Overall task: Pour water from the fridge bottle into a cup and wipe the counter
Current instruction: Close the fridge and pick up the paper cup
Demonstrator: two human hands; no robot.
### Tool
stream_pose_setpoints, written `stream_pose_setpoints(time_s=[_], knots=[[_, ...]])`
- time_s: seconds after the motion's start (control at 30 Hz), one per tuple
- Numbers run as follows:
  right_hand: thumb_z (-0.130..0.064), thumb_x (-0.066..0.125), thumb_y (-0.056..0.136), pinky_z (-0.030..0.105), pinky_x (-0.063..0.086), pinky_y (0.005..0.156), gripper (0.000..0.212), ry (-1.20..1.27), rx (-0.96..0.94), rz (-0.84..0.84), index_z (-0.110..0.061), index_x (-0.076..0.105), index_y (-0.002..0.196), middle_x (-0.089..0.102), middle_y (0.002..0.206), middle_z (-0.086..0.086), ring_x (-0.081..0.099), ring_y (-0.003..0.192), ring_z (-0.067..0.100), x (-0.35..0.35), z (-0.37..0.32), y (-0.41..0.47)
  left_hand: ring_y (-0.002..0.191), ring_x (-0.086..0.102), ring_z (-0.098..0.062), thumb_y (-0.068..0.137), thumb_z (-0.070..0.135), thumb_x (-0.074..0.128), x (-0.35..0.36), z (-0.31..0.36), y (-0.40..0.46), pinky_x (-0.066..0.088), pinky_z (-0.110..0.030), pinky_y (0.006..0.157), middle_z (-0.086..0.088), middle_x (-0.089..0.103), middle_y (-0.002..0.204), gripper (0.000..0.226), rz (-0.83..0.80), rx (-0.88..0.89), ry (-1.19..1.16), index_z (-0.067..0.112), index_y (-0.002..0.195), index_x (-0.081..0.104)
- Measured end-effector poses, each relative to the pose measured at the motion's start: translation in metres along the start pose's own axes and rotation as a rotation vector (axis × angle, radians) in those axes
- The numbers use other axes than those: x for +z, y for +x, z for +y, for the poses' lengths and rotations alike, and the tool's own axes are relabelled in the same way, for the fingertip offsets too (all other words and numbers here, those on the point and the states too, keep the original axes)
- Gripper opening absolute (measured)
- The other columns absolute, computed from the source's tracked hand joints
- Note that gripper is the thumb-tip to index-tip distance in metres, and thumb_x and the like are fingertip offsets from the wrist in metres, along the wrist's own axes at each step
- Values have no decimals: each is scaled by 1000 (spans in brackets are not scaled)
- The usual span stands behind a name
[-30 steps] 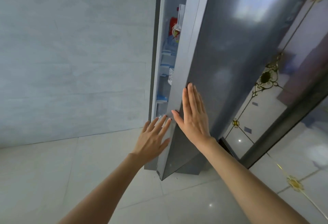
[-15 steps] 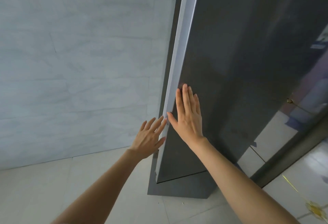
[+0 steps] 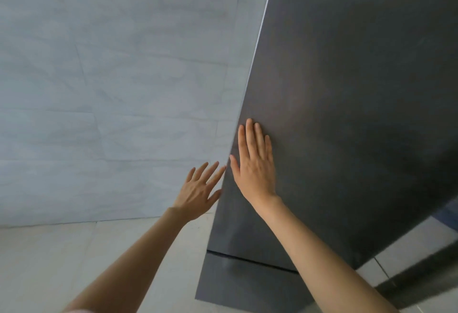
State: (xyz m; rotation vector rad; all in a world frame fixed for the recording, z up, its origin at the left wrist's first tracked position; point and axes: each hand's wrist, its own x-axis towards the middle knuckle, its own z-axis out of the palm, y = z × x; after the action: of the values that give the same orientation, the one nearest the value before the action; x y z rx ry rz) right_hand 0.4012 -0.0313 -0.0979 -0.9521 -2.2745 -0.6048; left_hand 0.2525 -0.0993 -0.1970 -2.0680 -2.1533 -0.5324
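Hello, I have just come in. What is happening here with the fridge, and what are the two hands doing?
A person stands at a dark grey fridge door beside a pale tiled wall. The right hand lies flat on the door's front, fingers straight, near its left edge. The left hand is open too, its fingertips at that same edge. No gap shows along the edge, so the door looks shut or nearly so. Neither hand holds anything, and no bottle, cup or counter is in view.
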Motion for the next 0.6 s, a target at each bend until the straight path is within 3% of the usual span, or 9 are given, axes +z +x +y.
stream_pose_setpoints(time_s=[0.17, 0.4, 0.5, 0.6], knots=[[-32, 41, 98, 48, 20, 117, 65, -15, -23, -20, -5, 17, 151, 10, 160, 14, 10, 148, 30, 2, 3, 1, 137, 40, -35, 100, 56, 8, -3, -2, 6, 35, -55, 108, -6, 39, 152, 61, -10, -2, 42, 26, 151, 23], [-30, 41, 98, 51, 24, 116, 61, 97, 10, -69, -1, 25, 149, 17, 157, 19, 15, 146, 33, -14, -7, -4, 126, 52, -37, 100, 52, 8, -23, -12, -27, 43, -57, 100, -9, 51, 143, 65, 0, -63, 137, 18, 141, 46], [-33, 28, 97, 49, 20, 117, 59, 171, 18, -132, -2, 29, 147, 21, 157, 19, 15, 146, 32, -22, -23, -19, 125, 53, -38, 99, 49, 19, -35, -21, -58, 43, -57, 99, -10, 53, 141, 60, 15, -122, 159, 16, 138, 52], [-32, 28, 97, 50, 25, 115, 55, 243, 33, -180, -1, 39, 142, 32, 152, 19, 24, 144, 34, -27, -44, -45, 126, 52, -38, 94, 46, 28, -45, -28, -98, 41, -58, 101, -10, 54, 140, 58, 34, -195, 158, 15, 136, 54]])
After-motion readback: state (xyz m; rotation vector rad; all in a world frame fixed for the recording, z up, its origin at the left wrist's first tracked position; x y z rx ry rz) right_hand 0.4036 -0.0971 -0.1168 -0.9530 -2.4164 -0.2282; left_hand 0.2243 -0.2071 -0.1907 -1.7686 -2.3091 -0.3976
